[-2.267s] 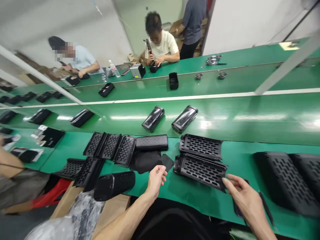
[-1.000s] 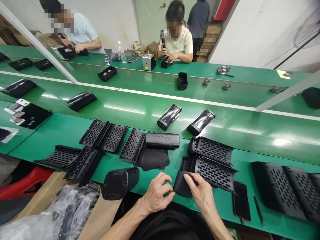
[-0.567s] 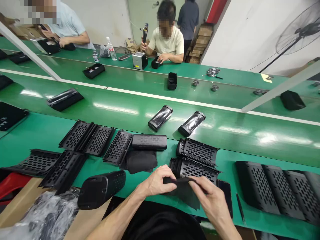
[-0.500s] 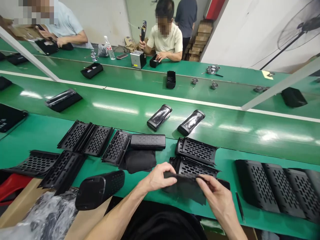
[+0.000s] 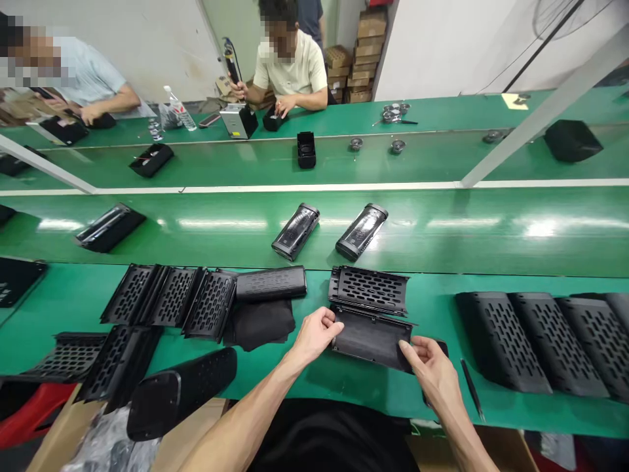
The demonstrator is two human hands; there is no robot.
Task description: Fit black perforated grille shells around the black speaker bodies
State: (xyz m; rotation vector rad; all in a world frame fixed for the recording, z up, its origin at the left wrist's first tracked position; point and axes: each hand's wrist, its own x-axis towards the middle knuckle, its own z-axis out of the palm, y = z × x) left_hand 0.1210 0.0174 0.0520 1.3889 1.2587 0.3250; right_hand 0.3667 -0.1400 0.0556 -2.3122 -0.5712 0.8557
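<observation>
A thin black cloth sheet point(image 5: 371, 335) lies over a black slotted panel, covering its slots. The panel's studded rim point(image 5: 366, 359) shows along the near side. At the sheet's left end, my left hand point(image 5: 317, 335) is closed in a pinch. My right hand point(image 5: 431, 367) pinches the right end between thumb and fingers. Just beyond is another slotted panel point(image 5: 369, 290) with its slots uncovered. To the left of my left hand rests a stack of black cloth sheets point(image 5: 263, 322), below a closed black speaker housing point(image 5: 271, 283).
Several slotted panels point(image 5: 171, 295) lie at left, near a black speaker shell point(image 5: 181, 392). Finished-looking grille shells point(image 5: 521, 341) and a black pen-like tool point(image 5: 472, 390) are at right. Two film-wrapped speakers point(image 5: 361, 231) sit on the green belt. Co-workers sit across it.
Both hands have lowered the cloth from above the near slotted panel onto it, so it now lies flat there. The camera view has also shifted.
</observation>
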